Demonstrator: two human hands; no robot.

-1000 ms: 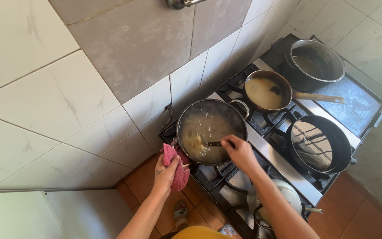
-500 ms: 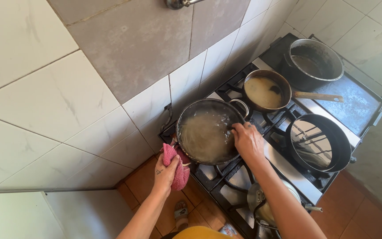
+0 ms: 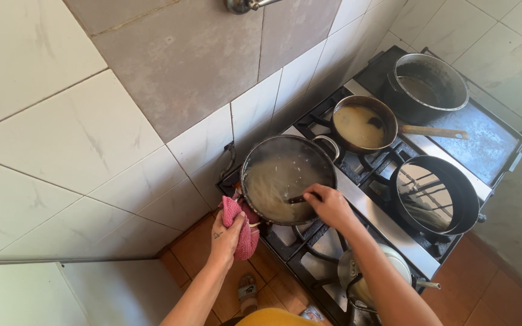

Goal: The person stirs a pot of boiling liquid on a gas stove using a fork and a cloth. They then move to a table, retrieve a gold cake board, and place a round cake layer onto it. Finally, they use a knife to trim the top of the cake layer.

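A wide metal pot (image 3: 285, 178) of pale, steaming food sits on the stove's left burner. My left hand (image 3: 228, 232) grips the pot's near handle through a pink cloth (image 3: 244, 228). My right hand (image 3: 328, 205) is over the pot's right rim, closed around a dark-handled utensil (image 3: 295, 198) whose end dips into the food.
On the gas stove (image 3: 382, 199) stand a pan of beige liquid with a wooden handle (image 3: 367, 125), a large grey pot (image 3: 427, 84) at the back, a black pot (image 3: 435, 194) at the right and a small kettle (image 3: 373, 274) near me. A tiled wall (image 3: 122, 108) is at the left.
My right hand swung from the pot's near side to its far right rim, then came back to the near right rim, stirring. The left hand has stayed on the cloth-wrapped handle.
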